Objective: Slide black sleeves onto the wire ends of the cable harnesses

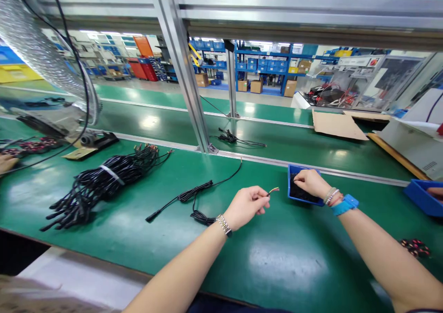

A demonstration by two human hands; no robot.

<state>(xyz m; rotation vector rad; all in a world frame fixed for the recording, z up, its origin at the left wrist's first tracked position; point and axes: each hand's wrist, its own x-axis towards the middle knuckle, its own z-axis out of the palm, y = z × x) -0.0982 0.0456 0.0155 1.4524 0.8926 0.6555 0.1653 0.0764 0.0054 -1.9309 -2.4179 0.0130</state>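
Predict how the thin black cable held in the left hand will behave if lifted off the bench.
Probably floppy: the cable lies in loose curves and a coil on the bench. Likely light, since the left hand holds its end in a mere fingertip pinch. Unlikely to roll; its plug end would probably trail.

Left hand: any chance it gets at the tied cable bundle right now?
Probably not to grasp: the left hand pinches a cable's wire end. The path to the tied cable bundle over the green mat looks open.
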